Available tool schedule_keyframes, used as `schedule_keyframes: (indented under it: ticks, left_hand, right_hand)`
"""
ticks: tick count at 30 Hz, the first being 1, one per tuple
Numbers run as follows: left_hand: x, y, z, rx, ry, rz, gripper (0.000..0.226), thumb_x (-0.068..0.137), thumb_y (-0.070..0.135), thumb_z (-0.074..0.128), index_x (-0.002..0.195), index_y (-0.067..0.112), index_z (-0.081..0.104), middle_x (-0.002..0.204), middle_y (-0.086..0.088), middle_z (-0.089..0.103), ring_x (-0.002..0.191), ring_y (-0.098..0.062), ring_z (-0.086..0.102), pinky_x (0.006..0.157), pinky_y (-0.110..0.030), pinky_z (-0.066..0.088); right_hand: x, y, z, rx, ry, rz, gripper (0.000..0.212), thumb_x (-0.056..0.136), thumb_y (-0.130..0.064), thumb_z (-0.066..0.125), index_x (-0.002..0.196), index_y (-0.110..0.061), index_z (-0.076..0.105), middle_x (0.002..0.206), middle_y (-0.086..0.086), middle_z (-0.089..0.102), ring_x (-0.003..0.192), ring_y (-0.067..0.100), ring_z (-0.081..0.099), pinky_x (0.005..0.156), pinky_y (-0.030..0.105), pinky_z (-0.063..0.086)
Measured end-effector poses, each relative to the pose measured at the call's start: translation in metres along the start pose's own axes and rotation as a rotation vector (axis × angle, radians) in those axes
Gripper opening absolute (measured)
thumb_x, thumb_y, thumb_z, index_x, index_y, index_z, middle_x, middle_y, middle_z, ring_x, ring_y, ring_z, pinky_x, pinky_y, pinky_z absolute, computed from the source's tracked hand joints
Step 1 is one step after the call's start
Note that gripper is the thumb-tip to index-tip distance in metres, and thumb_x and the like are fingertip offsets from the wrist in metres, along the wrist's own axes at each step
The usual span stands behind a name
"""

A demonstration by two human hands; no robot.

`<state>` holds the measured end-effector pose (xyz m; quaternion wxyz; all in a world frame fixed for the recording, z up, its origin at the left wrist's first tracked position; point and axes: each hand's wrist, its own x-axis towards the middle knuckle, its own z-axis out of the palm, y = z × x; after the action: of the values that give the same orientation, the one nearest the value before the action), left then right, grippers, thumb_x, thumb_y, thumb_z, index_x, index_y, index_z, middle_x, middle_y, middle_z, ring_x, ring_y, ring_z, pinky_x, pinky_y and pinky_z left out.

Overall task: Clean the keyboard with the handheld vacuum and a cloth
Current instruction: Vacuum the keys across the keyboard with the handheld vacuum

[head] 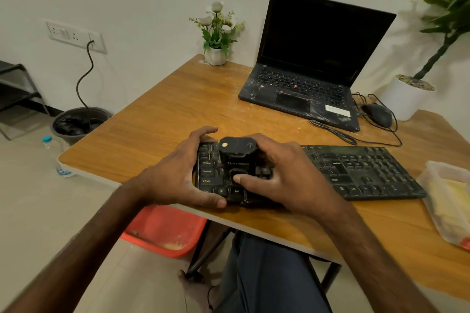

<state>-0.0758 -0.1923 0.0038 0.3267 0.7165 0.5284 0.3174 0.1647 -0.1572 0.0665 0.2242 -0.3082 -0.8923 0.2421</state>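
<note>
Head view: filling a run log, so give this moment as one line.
right hand: grips handheld vacuum, thumb on its button | vacuum: over keyboard left end | left hand: holds keyboard's left edge

Wooden table: a black keyboard lies along the near edge. The left hand grips the keyboard's left end, thumb at the near edge, fingers curled over the far edge. The right hand holds a black handheld vacuum over the left key block, thumb on its round button.

Bearings from the vacuum:
- White flower pot at 12 o'clock.
- Open laptop, screen dark, at 1 o'clock.
- Black mouse at 2 o'clock.
- Clear plastic container at 3 o'clock, just past the keyboard's right end.
- Dark bin on the floor at 10 o'clock.
</note>
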Motion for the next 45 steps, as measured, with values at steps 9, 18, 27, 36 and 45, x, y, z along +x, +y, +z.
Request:
schedule_keyframes:
  ticks: [9, 18, 27, 36, 45]
  left_hand:
    - [0.001, -0.001, 0.000, -0.002, 0.001, -0.008, 0.132, 0.049, 0.063, 0.094, 0.148, 0.056, 0.007, 0.147, 0.016, 0.035, 0.137, -0.006, 0.041, 0.115, -0.042, 0.041]
    - [0.000, 0.001, -0.001, -0.004, -0.008, -0.013, 0.132, 0.050, 0.061, 0.094, 0.148, 0.056, 0.005, 0.147, 0.018, 0.035, 0.136, -0.004, 0.042, 0.114, -0.040, 0.042]
    - [-0.001, 0.001, -0.001, 0.000, -0.009, -0.009, 0.132, 0.050, 0.062, 0.093, 0.148, 0.055, 0.006, 0.147, 0.017, 0.035, 0.137, -0.006, 0.041, 0.114, -0.042, 0.041]
    - [0.000, 0.001, 0.000, 0.009, -0.008, -0.011, 0.131, 0.048, 0.063, 0.093, 0.147, 0.056, 0.007, 0.144, 0.020, 0.037, 0.136, -0.005, 0.041, 0.115, -0.042, 0.040]
    - [0.000, 0.001, -0.001, -0.002, -0.011, -0.016, 0.132, 0.049, 0.062, 0.093, 0.148, 0.055, 0.007, 0.146, 0.018, 0.037, 0.136, -0.006, 0.043, 0.113, -0.041, 0.043]
  right_hand:
    - [-0.006, 0.017, -0.032, 0.038, -0.066, 0.030, 0.050, 0.082, -0.026, 0.079, 0.128, -0.024, 0.059, 0.114, -0.015, 0.067, 0.107, 0.004, 0.064, 0.089, 0.037, 0.056]
    - [0.001, 0.009, -0.016, 0.042, -0.110, 0.015, 0.049, 0.083, -0.032, 0.075, 0.128, -0.029, 0.056, 0.116, -0.018, 0.065, 0.108, -0.002, 0.060, 0.092, 0.032, 0.054]
    - [-0.003, 0.009, -0.016, 0.154, 0.002, 0.024, 0.048, 0.081, -0.025, 0.080, 0.124, -0.029, 0.058, 0.109, -0.015, 0.069, 0.103, 0.003, 0.065, 0.085, 0.030, 0.057]
    - [-0.007, 0.021, -0.044, -0.029, -0.131, 0.065, 0.048, 0.082, -0.032, 0.077, 0.126, -0.029, 0.058, 0.111, -0.016, 0.067, 0.103, -0.001, 0.063, 0.086, 0.034, 0.057]
    - [0.005, 0.007, -0.006, 0.142, -0.074, 0.009, 0.050, 0.082, -0.027, 0.079, 0.128, -0.025, 0.058, 0.113, -0.014, 0.068, 0.106, 0.003, 0.063, 0.089, 0.036, 0.056]
